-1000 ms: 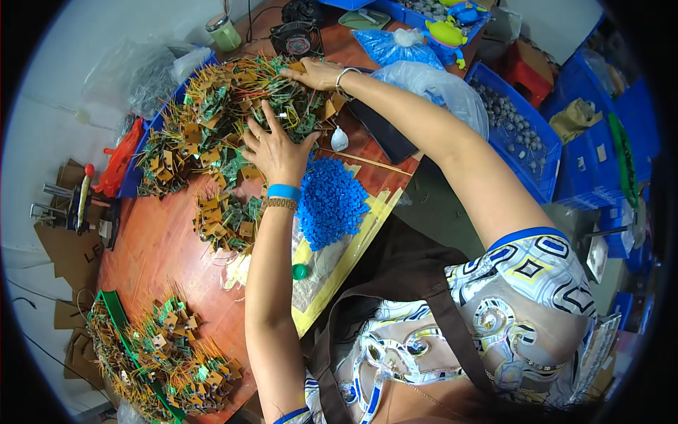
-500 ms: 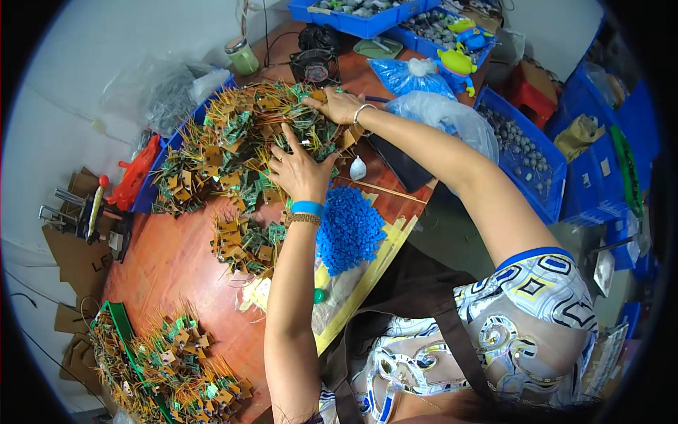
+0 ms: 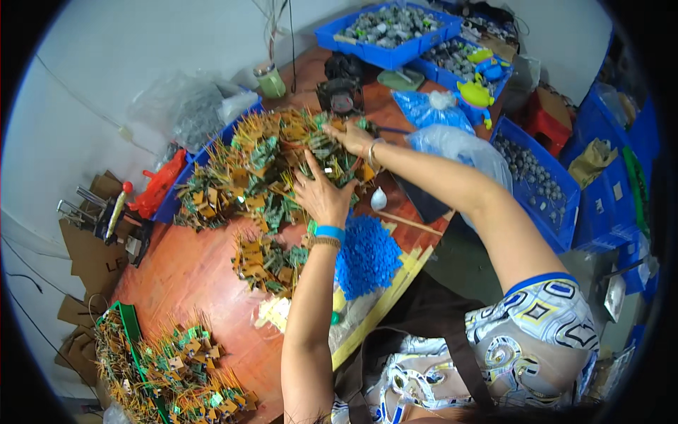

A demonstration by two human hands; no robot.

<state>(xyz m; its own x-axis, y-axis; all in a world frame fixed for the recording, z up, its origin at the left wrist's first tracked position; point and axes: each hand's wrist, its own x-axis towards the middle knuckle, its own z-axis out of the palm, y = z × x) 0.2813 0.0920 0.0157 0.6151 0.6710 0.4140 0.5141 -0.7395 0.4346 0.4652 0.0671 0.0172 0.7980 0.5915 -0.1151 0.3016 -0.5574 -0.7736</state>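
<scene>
A large heap of small circuit boards [image 3: 261, 159], green and orange-brown with thin wire leads, spreads over the reddish table. My left hand [image 3: 322, 196] lies on the heap's near right side, its fingers spread and nothing gripped. At the far right edge of the heap rests my right hand [image 3: 349, 138], fingers stretched out over the boards; its fingertips are partly hidden among them. Close to my left wrist lies a pile of small blue plastic pieces [image 3: 367, 258]. Just beyond that pile is a small white bulb-shaped piece [image 3: 379, 198].
More boards [image 3: 183, 353] lie at the near left, beside a green tray edge [image 3: 131, 328]. A small black fan [image 3: 340, 97] stands behind the heap. Blue bins of small grey parts [image 3: 388, 32] are at the back, with another bin [image 3: 534, 184] at the right.
The view has shifted, so the scene sits lower and further right. Both hands stay on the heap of boards with their fingers spread, nearly in the same spots.
</scene>
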